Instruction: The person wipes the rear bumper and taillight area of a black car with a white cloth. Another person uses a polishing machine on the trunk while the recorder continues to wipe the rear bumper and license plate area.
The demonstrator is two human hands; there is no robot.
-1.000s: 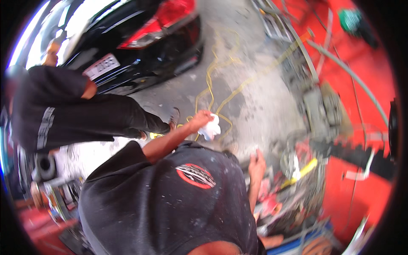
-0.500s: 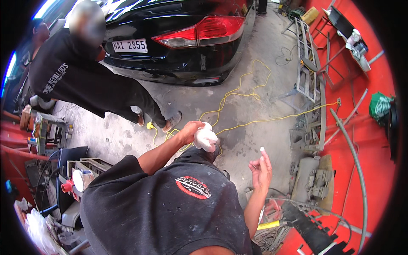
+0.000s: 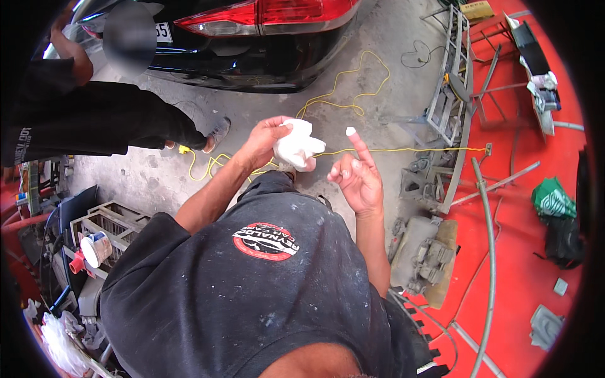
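Note:
In front of my torso, my left hand (image 3: 263,142) grips a bunched white cloth (image 3: 295,140), thumb on top and fingertips showing below it. To its right is my right hand (image 3: 362,183), palm up and apart from the cloth. Its index finger stretches out while the other fingers bend loosely, and it holds nothing. The tip of that finger is coated white, perhaps with paste; what it is exactly I cannot tell. Ahead of both hands stands a black car (image 3: 233,72) with a red and clear tail light (image 3: 277,17).
Another person in black (image 3: 94,116) stands at the left by the car. A yellow cord (image 3: 403,150) crosses the concrete floor to the red wall. Metal frames (image 3: 450,82) and a motor-like machine (image 3: 425,252) are on the right. A tub (image 3: 96,251) sits at the left.
My right hand has risen and come closer to the cloth. The cloth, still in my left hand, has turned somewhat. My view has shifted, and the other person sits farther left in it.

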